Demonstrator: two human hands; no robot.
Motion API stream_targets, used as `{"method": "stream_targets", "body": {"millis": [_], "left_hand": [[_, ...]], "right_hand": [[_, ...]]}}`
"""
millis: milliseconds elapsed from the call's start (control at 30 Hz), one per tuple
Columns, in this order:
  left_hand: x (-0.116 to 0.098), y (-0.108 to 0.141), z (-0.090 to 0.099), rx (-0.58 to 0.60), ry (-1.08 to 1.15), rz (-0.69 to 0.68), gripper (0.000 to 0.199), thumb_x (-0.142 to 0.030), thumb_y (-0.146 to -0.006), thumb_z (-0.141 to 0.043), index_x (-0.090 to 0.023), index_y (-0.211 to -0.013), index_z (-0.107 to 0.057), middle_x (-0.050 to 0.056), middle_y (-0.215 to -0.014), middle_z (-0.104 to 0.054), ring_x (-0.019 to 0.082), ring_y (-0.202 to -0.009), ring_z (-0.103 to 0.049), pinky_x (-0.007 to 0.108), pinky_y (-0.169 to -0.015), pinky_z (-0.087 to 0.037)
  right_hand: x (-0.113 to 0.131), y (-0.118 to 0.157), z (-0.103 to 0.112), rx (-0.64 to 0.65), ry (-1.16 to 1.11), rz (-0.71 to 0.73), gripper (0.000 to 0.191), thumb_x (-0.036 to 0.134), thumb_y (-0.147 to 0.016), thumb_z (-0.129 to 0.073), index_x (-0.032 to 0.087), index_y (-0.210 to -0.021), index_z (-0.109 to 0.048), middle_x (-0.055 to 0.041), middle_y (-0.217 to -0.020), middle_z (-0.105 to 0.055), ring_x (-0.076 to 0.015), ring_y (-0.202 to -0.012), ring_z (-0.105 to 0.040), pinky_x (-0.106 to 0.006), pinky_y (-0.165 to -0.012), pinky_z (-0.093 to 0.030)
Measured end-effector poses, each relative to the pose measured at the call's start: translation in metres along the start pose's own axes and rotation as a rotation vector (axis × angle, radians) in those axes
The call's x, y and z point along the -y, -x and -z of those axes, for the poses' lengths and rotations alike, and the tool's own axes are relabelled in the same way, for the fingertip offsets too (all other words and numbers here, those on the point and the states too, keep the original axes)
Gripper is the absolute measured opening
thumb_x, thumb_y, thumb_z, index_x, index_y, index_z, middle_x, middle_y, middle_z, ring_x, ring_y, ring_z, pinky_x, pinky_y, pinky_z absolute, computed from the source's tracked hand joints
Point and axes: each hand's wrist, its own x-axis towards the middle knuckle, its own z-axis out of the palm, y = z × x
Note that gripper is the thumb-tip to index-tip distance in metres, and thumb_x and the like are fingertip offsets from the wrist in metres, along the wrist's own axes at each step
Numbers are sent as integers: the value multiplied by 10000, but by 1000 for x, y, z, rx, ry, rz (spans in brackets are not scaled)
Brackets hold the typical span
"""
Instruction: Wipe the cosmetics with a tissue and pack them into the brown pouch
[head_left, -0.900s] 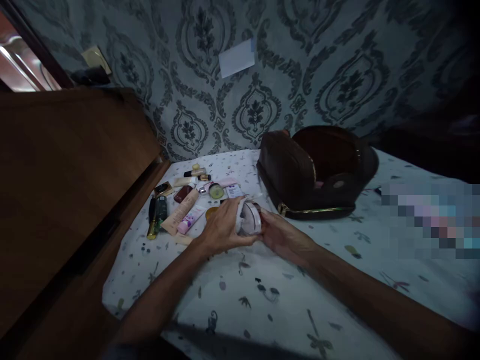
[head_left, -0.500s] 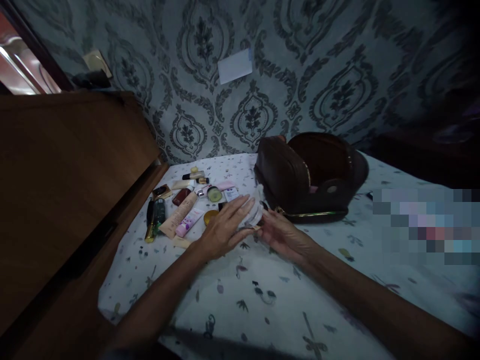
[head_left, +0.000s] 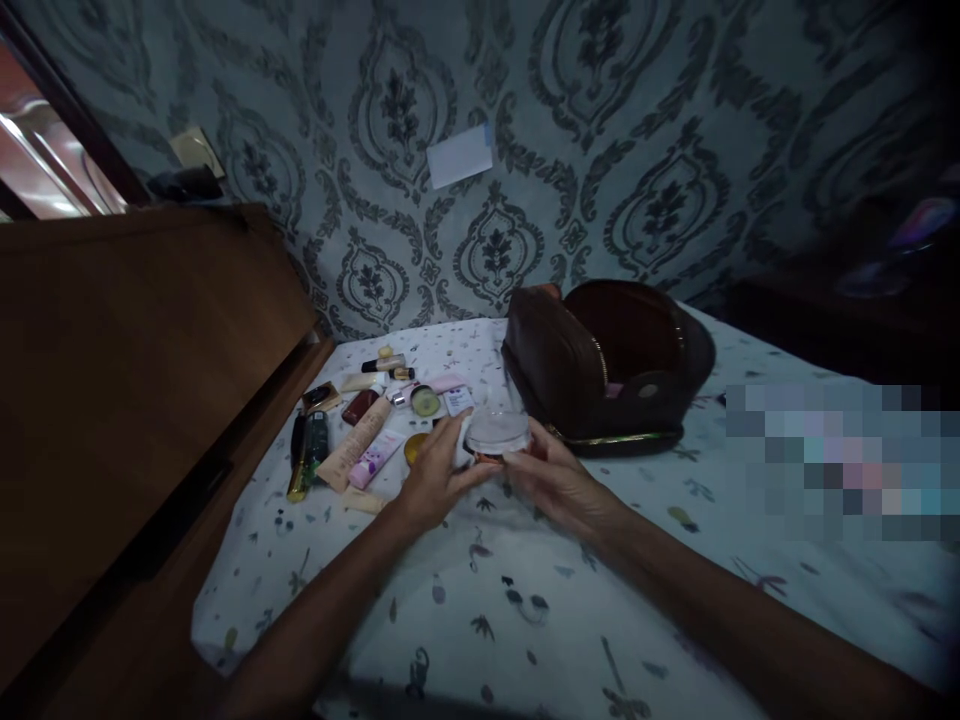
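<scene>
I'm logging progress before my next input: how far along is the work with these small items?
Looks done: the brown bag is open, and tubes and bottles, including a pink tube, lie on the sheet.
In hand: the left hand and right hand hold a round container.
Left: unclear; the bag's interior is mostly dark, though something pink shows.

Two hands [head_left: 499, 475] holding round clear-topped container [head_left: 498, 430], open brown bag [head_left: 607, 370] nearby
</scene>
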Motion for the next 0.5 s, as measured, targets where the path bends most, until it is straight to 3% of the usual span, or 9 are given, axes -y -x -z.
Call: {"method": "stream_targets", "body": {"millis": [133,200,367,500], "left_hand": [[-3,-2,-2,-11,121,104,565,-456,-843,-683,-167,-1310,-549,147,-1270,-620,313,-1200,-568,456,-1029,-449],[-5,-3,-1,-27,193,143,557,-416,-846,-684,-167,-1323,-541,135,-1303,-617,307,-1228,-555,455,-1063,-420],[-7,-3,0,-69,338,247,506,-396,-864,-651,-181,-1314,-563,94,-1299,-642,282,-1206,-580,434,-1070,-419],[0,-2,-1,-15,305,233,590,-371,-761,-731,-195,-1308,-598,105,-1341,-612,315,-1282,-521,445,-1094,-390]], "right_hand": [[3,-4,2,-38,119,84,792,275,-573,-887,295,-1271,-516,-30,-1205,-659,-199,-1096,-629,-325,-989,-471],[5,-6,3,-48,221,153,827,279,-549,-895,278,-1277,-503,-46,-1252,-627,-217,-1154,-597,-333,-1011,-451],[7,-3,5,-109,481,245,704,335,-538,-882,242,-1117,-493,-60,-1143,-611,-237,-1062,-606,-354,-920,-486],[12,5,1,-154,788,321,568,435,-629,-813,206,-1078,-550,-46,-1015,-615,-224,-935,-585,-338,-827,-476]]}}
